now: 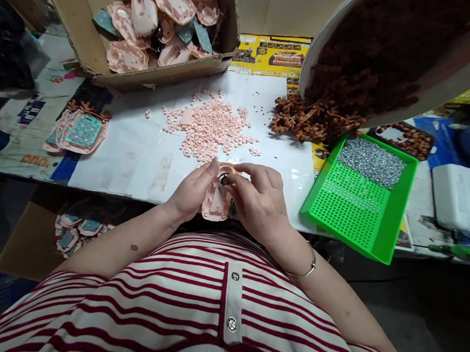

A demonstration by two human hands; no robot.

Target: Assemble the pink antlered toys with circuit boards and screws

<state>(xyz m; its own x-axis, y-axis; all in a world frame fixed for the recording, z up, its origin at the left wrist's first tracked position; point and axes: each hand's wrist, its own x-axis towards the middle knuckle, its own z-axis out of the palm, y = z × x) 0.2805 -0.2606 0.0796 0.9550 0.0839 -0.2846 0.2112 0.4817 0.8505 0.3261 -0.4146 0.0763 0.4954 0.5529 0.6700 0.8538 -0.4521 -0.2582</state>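
A single wide camera on the person's head looks forward and steeply down, with straight ahead at 12 o'clock. It sits just above the striped shirt (160, 300), which fills 6 o'clock at close range. Forearms come in from 8 and 4 o'clock, bringing the left hand (193, 190) and right hand (261, 197) close to the middle. Farther off, a cardboard box (178, 73) toward 11 o'clock and a tub (445, 87) at 2 run past the top edge; a green tray (347, 201) fits whole at 3.
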